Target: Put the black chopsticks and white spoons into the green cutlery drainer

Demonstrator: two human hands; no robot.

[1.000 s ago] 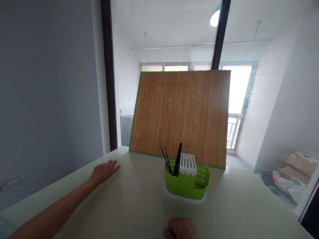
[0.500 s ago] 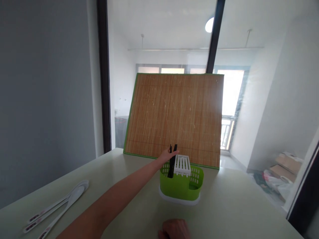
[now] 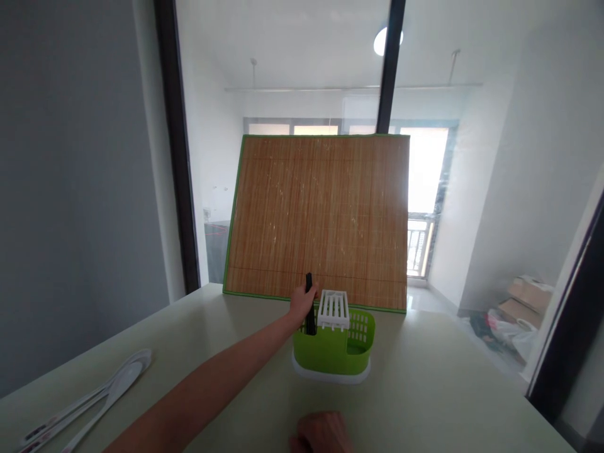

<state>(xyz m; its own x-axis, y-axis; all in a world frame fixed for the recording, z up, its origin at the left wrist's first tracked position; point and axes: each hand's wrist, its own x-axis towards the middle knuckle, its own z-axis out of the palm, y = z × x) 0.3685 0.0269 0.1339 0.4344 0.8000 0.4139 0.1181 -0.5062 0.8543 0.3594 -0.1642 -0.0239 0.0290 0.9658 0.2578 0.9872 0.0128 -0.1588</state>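
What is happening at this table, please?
A person's left hand is gripping black sticks that stand in a green holder with a white slatted piece on it. The right hand rests, curled, on the table nearer the camera; whether it holds anything is not visible. White long-handled utensils lie at the left, and a green-edged brown mat stands behind the holder.

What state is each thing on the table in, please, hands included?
Green plastic caddy: upright.
White slatted rack: atop the caddy.
Slim black sticks: upright in the caddy.
Left hand: closed around the sticks.
Right hand: curled, partly out of frame.
White long-handled utensils: lying, overlapping.
Green-edged brown bamboo mat: standing behind the caddy.
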